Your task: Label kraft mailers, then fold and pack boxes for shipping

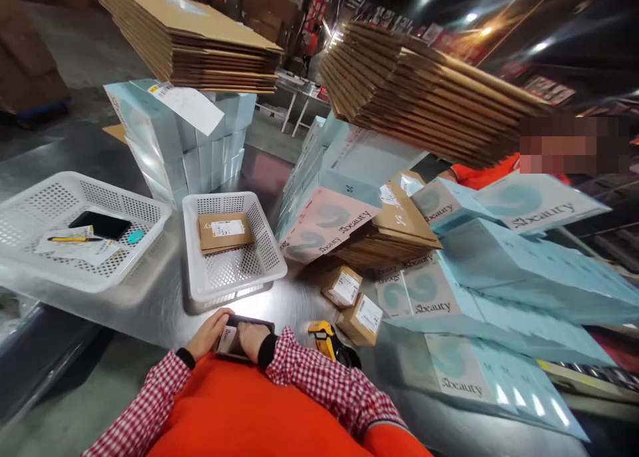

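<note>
Close to my body, at the table's front edge, is a small open cardboard box (234, 358) with a dark interior. My left hand (210, 335) is wrapped round its left side, fingers at the upper left corner. Over and partly inside the box is my right hand (252, 339), its fingers bent down and mostly hidden; whether they hold anything cannot be made out. A pale printed item (227, 339) shows in the box between my hands. To the right lie a yellow and black tape dispenser (324, 340) and two small labelled cartons (343, 287).
Beyond the box stands a white basket (277, 271) holding flat brown packets; another basket (94, 284) at left holds a phone, papers and a pen. Pale blue boxes (319, 224) and flattened cardboard (224, 38) are stacked behind. A person in orange (482, 176) is at the right.
</note>
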`<state>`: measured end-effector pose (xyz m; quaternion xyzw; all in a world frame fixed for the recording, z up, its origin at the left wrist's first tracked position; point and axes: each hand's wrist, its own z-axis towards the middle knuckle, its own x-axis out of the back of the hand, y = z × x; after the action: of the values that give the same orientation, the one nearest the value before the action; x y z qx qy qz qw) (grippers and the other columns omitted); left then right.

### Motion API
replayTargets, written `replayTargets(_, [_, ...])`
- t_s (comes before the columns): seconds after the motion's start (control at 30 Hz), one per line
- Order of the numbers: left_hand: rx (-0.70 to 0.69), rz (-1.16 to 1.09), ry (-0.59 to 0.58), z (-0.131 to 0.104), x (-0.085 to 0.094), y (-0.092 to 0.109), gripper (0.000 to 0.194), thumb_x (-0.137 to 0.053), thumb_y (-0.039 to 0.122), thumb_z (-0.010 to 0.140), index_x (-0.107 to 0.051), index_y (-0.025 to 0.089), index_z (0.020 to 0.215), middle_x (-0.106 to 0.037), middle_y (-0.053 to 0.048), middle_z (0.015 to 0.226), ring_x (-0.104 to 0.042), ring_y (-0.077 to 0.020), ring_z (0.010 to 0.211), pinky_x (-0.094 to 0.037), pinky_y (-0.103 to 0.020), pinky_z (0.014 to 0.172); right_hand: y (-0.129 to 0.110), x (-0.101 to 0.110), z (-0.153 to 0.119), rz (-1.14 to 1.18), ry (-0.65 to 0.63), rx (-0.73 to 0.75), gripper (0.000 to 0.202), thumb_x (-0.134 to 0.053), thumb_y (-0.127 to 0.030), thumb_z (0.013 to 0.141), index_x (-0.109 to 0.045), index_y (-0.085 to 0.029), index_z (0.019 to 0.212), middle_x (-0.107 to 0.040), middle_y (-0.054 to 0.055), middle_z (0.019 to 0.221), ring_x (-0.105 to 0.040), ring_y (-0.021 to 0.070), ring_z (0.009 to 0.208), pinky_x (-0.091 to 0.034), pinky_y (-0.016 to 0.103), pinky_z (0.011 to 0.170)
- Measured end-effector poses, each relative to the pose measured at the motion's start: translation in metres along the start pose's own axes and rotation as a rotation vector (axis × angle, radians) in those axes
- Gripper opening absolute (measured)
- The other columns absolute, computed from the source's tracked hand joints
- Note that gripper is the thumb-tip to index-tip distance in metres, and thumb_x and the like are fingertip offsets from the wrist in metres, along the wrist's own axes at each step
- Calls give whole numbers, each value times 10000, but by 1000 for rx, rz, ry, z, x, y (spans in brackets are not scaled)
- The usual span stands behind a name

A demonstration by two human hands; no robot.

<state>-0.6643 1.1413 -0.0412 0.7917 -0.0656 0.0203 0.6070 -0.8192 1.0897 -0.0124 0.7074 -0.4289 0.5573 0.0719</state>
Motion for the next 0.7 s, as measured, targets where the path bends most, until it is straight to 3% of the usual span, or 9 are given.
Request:
replayTargets(0.1, [-2,-13,-43,-2,1,1,393,-366,473,880,-597,196,1038,-648,-51,1020,-568,-216,1028,-426,-340,957,-4,9,-21,-46,-21,-35,252,-436,-102,861,-605,-16,1028,-659,264,945,-652,334,850,-515,467,721])
replayTargets(0.17, [4,-24,-76,-2,-2,3,393,-377,480,881,-602,195,1030,-647,-52,1028,-567,-217,1026,-415,-343,969,4,22,-43,20,47,16,294,-479,-178,879,-574,-72,1136,-630,222,1087,-602,317,1016,-477,469,876])
replayTargets(0.23, [23,-40,-108,-2,-8,5,404,-384,502,880,-603,199,1034,-649,-51,1024,-574,-222,1011,-409,-359,979,27,33,-65,217,196,48,351,-469,-258,904,-529,-158,1235,-572,163,1231,-507,274,1175,-384,456,1024])
replayTargets(0.3, [50,-67,-156,-3,-14,5,419,-416,524,867,-597,211,1079,-654,-51,1058,-578,-229,1028,-407,-377,993,61,36,-83,582,288,9,425,-478,-341,899,-476,-206,1302,-475,130,1363,-390,247,1297,-291,458,1103])
replayTargets(0.37, [76,-110,-219,-4,-18,2,464,-422,540,862,-564,226,1172,-646,-56,1141,-580,-232,1073,-418,-389,995,94,26,-95,926,220,-50,529,-522,-447,853,-459,-203,1317,-429,133,1409,-361,255,1329,-303,475,1095])
replayTargets(0.47, [116,-178,-327,-6,-19,-6,565,-405,568,855,-465,231,1304,-623,-75,1227,-592,-234,1106,-460,-399,959,126,-7,-101,1309,18,-58,703,-660,-551,702,-492,-193,1283,-493,142,1350,-453,278,1263,-380,471,1030])
replayTargets(0.57, [147,-159,-367,-3,-21,-15,605,-456,576,821,-433,238,1322,-620,-87,1235,-602,-241,1107,-482,-410,934,129,-41,-93,1501,-8,-123,797,-812,-468,539,-525,-222,1241,-528,110,1293,-486,265,1217,-365,446,1040])
replayTargets(0.7, [126,15,-226,5,-41,-23,731,-593,508,744,-347,205,1362,-611,-119,1191,-561,-279,1145,-423,-474,995,114,-62,-76,1504,12,-220,1017,-891,-305,370,-462,-250,1290,-573,75,1160,-579,263,1047,-439,462,961])
